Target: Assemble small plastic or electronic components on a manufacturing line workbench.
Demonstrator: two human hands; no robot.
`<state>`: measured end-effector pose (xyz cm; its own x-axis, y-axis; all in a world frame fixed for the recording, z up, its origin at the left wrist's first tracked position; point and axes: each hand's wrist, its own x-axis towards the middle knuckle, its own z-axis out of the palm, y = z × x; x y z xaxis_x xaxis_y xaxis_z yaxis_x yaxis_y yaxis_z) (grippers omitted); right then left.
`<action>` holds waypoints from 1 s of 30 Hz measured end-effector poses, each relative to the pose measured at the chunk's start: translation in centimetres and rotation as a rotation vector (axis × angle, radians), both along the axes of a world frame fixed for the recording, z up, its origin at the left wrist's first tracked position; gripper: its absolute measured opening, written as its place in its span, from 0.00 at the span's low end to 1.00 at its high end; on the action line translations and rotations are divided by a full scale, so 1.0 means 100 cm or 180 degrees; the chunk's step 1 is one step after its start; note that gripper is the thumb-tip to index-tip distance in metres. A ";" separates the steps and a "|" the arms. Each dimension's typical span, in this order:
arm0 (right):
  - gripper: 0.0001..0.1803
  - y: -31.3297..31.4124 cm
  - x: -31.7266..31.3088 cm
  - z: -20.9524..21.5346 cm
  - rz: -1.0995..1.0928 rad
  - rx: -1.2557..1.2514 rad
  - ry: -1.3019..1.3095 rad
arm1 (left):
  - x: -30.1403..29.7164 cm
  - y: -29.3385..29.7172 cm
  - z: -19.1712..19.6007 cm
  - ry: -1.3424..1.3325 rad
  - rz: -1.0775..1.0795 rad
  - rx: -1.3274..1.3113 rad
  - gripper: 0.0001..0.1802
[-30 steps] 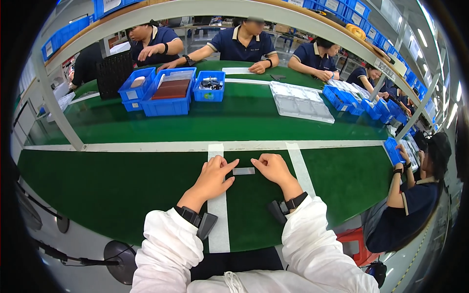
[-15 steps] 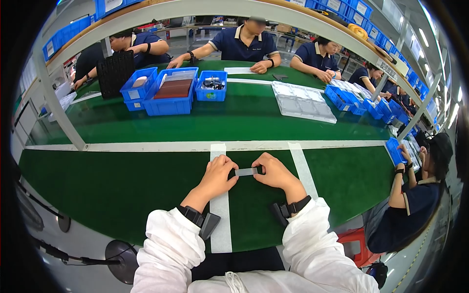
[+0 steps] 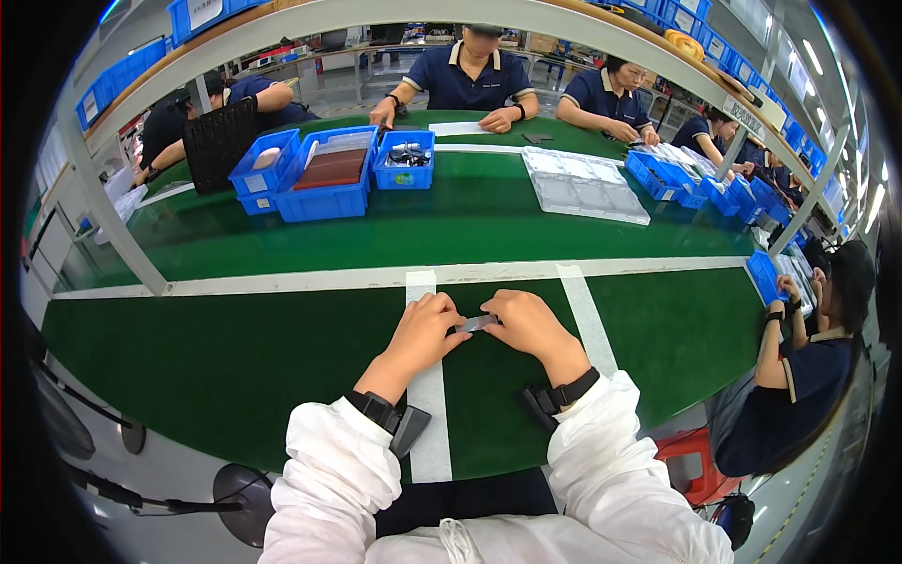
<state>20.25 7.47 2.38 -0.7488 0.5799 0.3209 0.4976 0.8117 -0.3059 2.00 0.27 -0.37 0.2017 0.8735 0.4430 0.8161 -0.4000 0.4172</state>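
The strip (image 3: pixel 477 323), small and grey, is held at the centre of the frame. Its left end is pinched between thumb and fingers of the left hand (image 3: pixel 423 329); its right end is pinched likewise by the right hand (image 3: pixel 532 324), by which it is partly hidden. It is tilted slightly, the right end higher in the frame. Whether it is lifted off the green bench (image 3: pixel 235 367) cannot be told.

As it looks thin, it could be bent or creased if the hands are twisted or pushed together unevenly. With only the ends gripped, it could be dropped if either pinch is loosened, and its shiny face could be smudged by bare fingertips. The blue boxes (image 3: pixel 324 202), upper left, are set well apart, so a knock against them seems unlikely.
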 end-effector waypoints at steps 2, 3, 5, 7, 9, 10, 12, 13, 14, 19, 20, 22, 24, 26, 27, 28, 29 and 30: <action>0.10 -0.001 0.000 0.000 -0.0063 0.0130 -0.0087 | 0.003 0.002 0.002 0.0058 -0.0006 0.0050 0.07; 0.10 -0.001 0.000 -0.001 -0.0063 0.0118 -0.0088 | 0.004 0.003 0.002 0.0219 -0.0030 0.0064 0.06; 0.09 -0.001 -0.001 -0.001 -0.0036 0.0143 -0.0149 | 0.007 0.003 0.002 0.0377 -0.0055 0.0066 0.06; 0.09 -0.002 0.000 0.000 0.0000 -0.0003 -0.0083 | 0.007 0.005 0.004 0.0762 -0.0109 0.0288 0.05; 0.08 -0.002 0.002 0.001 0.0035 -0.0143 -0.0022 | 0.006 0.007 -0.002 0.0808 -0.0135 0.0383 0.04; 0.08 -0.002 0.002 0.001 0.0073 -0.0253 0.0035 | 0.006 0.008 -0.004 0.0855 -0.0164 0.0482 0.04; 0.08 -0.001 0.003 -0.001 0.0102 -0.0376 0.0081 | 0.003 0.008 -0.006 0.0699 -0.0184 0.0530 0.04; 0.08 0.000 0.003 -0.003 0.0109 -0.0291 0.0191 | 0.004 0.008 -0.006 0.0546 -0.0209 0.0576 0.04; 0.07 0.001 0.004 -0.006 0.0117 -0.0207 0.0301 | 0.005 0.008 -0.005 0.0535 -0.0216 0.0564 0.04; 0.07 0.008 0.002 -0.017 -0.0048 -0.0425 0.0562 | 0.003 0.010 -0.005 0.0123 -0.0155 0.0444 0.06; 0.07 0.008 0.001 -0.018 -0.0069 -0.0478 0.0648 | 0.003 0.010 -0.005 0.0122 -0.0156 0.0448 0.06; 0.07 0.006 0.001 -0.014 -0.0103 -0.0507 0.0658 | 0.006 0.006 0.001 -0.0322 0.0100 0.0405 0.09; 0.07 0.005 0.000 -0.013 -0.0132 -0.0526 0.0672 | 0.006 0.005 0.000 -0.0379 0.0104 0.0341 0.11; 0.07 0.005 0.001 -0.013 -0.0159 -0.0483 0.0761 | 0.004 0.005 0.001 -0.0432 0.0111 0.0285 0.13; 0.07 0.005 0.000 -0.013 -0.0163 -0.0480 0.0764 | 0.002 0.005 -0.001 -0.0410 0.0092 0.0284 0.13; 0.08 0.005 0.000 -0.014 -0.0143 -0.0487 0.0836 | 0.001 0.005 -0.002 -0.0386 0.0072 0.0282 0.13; 0.08 0.006 -0.001 -0.014 -0.0124 -0.0494 0.0909 | -0.001 0.005 -0.002 -0.0382 0.0068 0.0283 0.13; 0.08 0.006 0.000 -0.014 -0.0132 -0.0493 0.0911 | -0.001 0.005 0.000 -0.0347 0.0044 0.0296 0.12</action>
